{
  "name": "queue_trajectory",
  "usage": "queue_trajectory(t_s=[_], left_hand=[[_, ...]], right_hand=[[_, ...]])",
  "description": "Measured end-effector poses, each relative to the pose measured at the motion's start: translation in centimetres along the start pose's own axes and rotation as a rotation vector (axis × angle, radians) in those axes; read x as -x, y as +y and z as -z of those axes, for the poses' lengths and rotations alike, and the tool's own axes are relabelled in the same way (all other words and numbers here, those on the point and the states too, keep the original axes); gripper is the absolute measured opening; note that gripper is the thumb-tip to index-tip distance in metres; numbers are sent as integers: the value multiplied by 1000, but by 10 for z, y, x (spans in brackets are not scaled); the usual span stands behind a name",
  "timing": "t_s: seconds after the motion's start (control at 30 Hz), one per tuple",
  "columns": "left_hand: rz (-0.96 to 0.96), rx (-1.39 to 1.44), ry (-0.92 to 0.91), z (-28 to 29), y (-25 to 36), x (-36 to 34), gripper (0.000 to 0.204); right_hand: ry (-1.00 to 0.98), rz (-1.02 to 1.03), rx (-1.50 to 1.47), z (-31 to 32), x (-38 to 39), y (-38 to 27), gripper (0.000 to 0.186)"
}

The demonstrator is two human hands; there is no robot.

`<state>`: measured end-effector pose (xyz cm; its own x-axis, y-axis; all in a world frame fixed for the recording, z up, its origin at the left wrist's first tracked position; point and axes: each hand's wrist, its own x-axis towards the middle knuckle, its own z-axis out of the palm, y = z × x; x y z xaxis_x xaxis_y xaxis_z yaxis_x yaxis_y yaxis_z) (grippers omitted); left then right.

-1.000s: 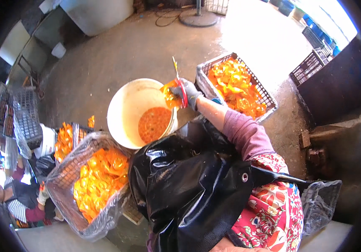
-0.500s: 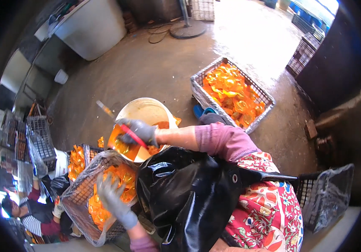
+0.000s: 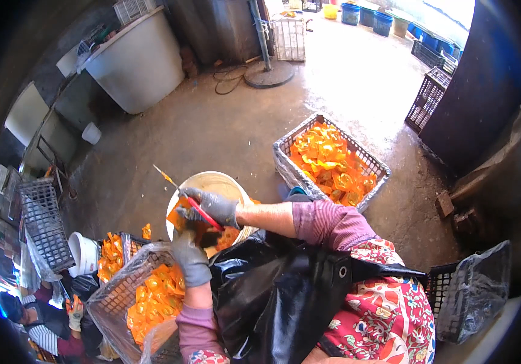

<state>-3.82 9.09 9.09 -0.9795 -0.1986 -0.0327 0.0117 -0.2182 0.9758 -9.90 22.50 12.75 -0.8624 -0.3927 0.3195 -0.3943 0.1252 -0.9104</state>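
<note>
Gloved in grey, my right hand (image 3: 217, 207) is closed round the red handle of a knife (image 3: 205, 210), whose narrow blade points up and left. Beneath it stands a white bucket (image 3: 215, 178) with wet orange pieces (image 3: 229, 238) inside. My left hand (image 3: 191, 259), also gloved, reaches up from below and meets the right over the bucket's near side. Between the two hands is a dark brown and orange thing (image 3: 192, 232), blurred and partly covered; its kind is unclear. The left fingertips are hard to make out against it.
A plastic-lined crate (image 3: 112, 291) of orange peel-like pieces (image 3: 154, 294) stands left of my lap; another full crate (image 3: 285, 145) is ahead right. A black apron (image 3: 272, 291) covers my lap. Stacked crates (image 3: 45, 224) and a co-worker (image 3: 48, 321) are at far left.
My left hand has moved from above the lined crate up to the bucket, beside my right hand. The knife stays in my right hand. The view has shifted, so the far floor shows more.
</note>
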Motion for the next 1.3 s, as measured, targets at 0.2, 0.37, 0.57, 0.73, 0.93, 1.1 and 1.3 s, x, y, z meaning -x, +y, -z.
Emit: queue_trajectory(t_s=[0.2,0.37,0.57,0.73,0.93,1.1,1.3], left_hand=[[343,277,-18,15,-14,-35,42],[50,523,256,26,-28,-33,35],[-27,404,137,7,-22,-43,30],[48,445,298,38,-55,-66,31],[-95,380,326,60,-42,-71,38],[-87,389,455,71,-50,-76,41],[-20,404,473,72,-68,-76,37]], right_hand=[[-204,-17,305,-5,-17,5,49],[-216,-70,341,-4,-25,39,42],[-420,172,429,-19,-24,30,53],[-512,-62,214,11,-23,35,60],[334,-582,-348,145,67,41,19],[-777,-373,1122,189,293,142,25],[-245,-1440,405,151,394,185,28]])
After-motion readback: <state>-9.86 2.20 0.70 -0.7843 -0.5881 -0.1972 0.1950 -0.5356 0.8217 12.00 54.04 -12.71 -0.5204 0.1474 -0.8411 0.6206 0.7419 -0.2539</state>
